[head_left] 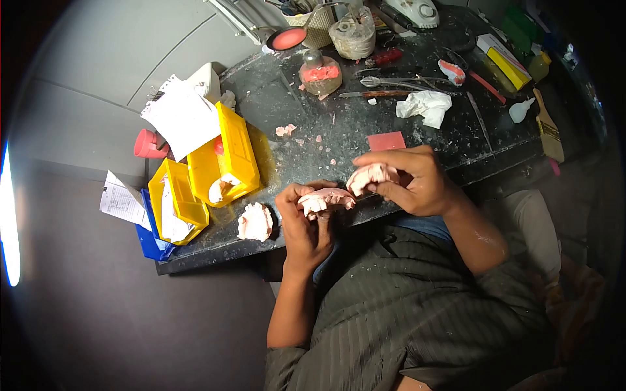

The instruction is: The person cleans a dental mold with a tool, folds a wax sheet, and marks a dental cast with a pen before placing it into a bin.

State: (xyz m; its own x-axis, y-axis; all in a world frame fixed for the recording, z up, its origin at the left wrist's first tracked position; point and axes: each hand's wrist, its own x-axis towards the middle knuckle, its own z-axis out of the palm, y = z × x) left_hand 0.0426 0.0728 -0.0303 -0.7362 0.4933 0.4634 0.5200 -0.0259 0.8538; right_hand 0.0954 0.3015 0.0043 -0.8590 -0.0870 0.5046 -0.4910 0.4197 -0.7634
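Observation:
My left hand [301, 225] is closed around a pale pink plaster dental cast [328, 198], its teeth turned toward me at the table's front edge. In my right hand [420, 182] is a second dental cast [369, 176], pinched between thumb and fingers. The two casts are close together, their ends almost meeting. A third dental cast [255, 222] lies on the black table, left of my left hand. Just beyond my right hand lies a flat pink wax sheet [386, 141].
Yellow bins [242, 153] with papers [184, 117] stand at the left, beside a pink cup [150, 144]. Crumpled tissue [425, 107], metal hand tools [391, 82], a spirit lamp [320, 73] and a brush [548, 127] lie farther back. Pink wax scraps [285, 131] dot the tabletop.

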